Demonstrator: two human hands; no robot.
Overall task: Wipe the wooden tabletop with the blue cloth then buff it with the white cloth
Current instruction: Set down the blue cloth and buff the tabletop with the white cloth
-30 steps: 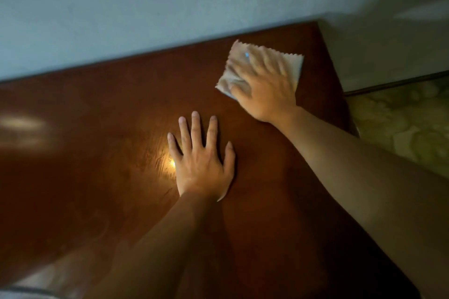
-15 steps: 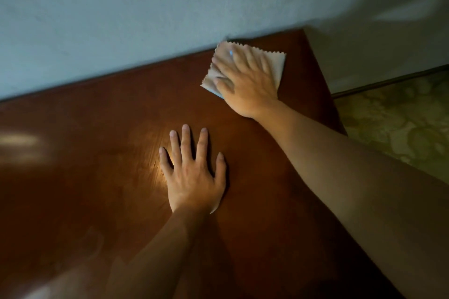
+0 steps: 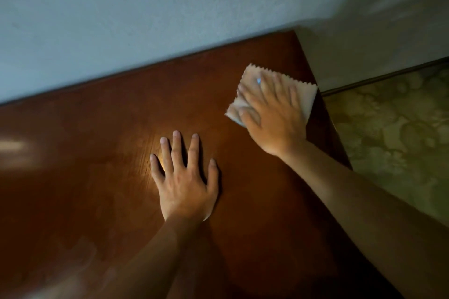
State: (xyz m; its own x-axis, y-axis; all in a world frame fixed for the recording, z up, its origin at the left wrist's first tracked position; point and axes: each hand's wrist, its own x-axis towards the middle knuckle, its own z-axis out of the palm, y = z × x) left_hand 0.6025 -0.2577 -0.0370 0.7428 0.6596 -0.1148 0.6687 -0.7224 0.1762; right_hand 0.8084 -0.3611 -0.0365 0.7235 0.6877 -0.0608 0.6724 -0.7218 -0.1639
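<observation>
A dark reddish wooden tabletop [image 3: 97,153] fills the lower left of the view. My right hand [image 3: 272,116] lies flat, fingers spread, pressing a small pale cloth [image 3: 306,94] with zigzag edges onto the table near its far right corner. The cloth looks whitish with a bluish edge at its lower left. My left hand [image 3: 184,177] rests palm down with fingers apart on the bare wood near the middle, holding nothing. No other cloth is in view.
A pale blue-grey wall [image 3: 145,19] runs along the table's far edge. The table's right edge [image 3: 335,143] drops to a patterned greenish floor [image 3: 393,143]. A bright glare spot lies beside my left hand.
My right hand slid the cloth from against the wall back toward me and to the right, near the table's right edge. My left hand stayed flat in place.
</observation>
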